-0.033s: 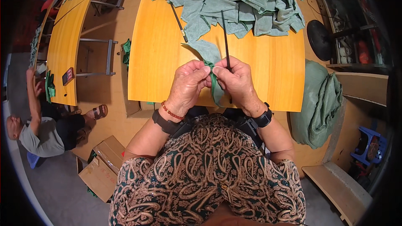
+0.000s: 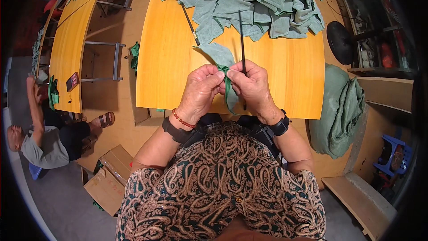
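A small green cloth piece (image 2: 225, 56), pale on one face and brighter green on the other, is pinched between my two hands above the near part of the table. My left hand (image 2: 203, 87) is closed, thumb and fingertips gripping the bunched middle of the cloth. From the other side my right hand (image 2: 252, 87) pinches the same spot. A thin dark rod (image 2: 241, 35) is also held in the right hand, its long end pointing away from me. A second dark rod (image 2: 190, 24) lies on the table, its far end by the cloth pile. My fingertips partly hide the cloth's folds.
A large heap of green cloth pieces (image 2: 263, 4) covers the far part of the yellow table (image 2: 169, 58). A stuffed green sack (image 2: 336, 111) stands at the right. On the left, a person (image 2: 44, 147) sits by another table (image 2: 71, 49), near an open cardboard box (image 2: 107, 183).
The far tip of the rod in my right hand has shifted slightly to the right. Both hands keep their hold on the cloth. The seated person's hands have moved a little.
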A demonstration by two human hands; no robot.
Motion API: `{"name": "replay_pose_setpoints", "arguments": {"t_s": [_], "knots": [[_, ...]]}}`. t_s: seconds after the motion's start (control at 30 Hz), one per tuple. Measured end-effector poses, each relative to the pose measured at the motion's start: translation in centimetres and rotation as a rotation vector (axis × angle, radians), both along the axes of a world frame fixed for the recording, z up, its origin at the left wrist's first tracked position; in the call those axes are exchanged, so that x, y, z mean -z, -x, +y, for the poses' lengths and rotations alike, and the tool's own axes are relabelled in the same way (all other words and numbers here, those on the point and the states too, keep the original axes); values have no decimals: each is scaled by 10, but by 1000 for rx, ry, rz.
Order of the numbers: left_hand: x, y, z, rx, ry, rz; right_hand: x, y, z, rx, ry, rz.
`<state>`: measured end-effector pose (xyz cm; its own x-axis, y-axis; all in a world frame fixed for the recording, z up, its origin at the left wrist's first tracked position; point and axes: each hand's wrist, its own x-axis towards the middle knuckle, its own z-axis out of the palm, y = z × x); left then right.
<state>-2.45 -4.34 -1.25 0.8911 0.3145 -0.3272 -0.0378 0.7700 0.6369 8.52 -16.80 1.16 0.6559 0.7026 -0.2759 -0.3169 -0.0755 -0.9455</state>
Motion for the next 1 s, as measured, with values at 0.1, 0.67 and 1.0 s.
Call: {"name": "replay_pose_setpoints", "arguments": {"t_s": [0.1, 0.67, 1.0], "knots": [[14, 3, 3, 54, -65, -46, -2, 5, 4, 27, -37, -216], [-23, 2, -6, 28, 54, -87, -16, 12, -1, -105, -72, -601], [-16, 3, -4, 108, 263, -120, -8, 4, 0, 66, -162, 21]]}}
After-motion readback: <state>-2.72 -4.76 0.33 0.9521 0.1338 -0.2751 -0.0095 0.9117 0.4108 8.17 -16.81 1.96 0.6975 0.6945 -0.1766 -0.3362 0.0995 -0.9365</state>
